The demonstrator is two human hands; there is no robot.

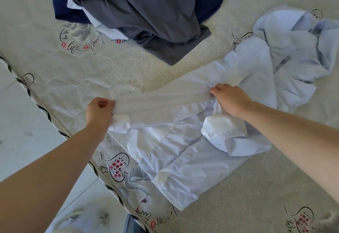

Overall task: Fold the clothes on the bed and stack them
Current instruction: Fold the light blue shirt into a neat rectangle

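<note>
Along the left edge of the frame I see pale floor tiles (23, 122) beside the mattress. At the bottom left, on that floor, lies a pale rounded shape (77, 220) too blurred for me to name. In the lower right corner sits a fuzzy grey-brown patch (328, 222), which I cannot identify.

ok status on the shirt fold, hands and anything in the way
Left hand and right hand both grip the pale blue shirt, sleeve stretched between them. Crumpled blue garment touches it at right.
</note>
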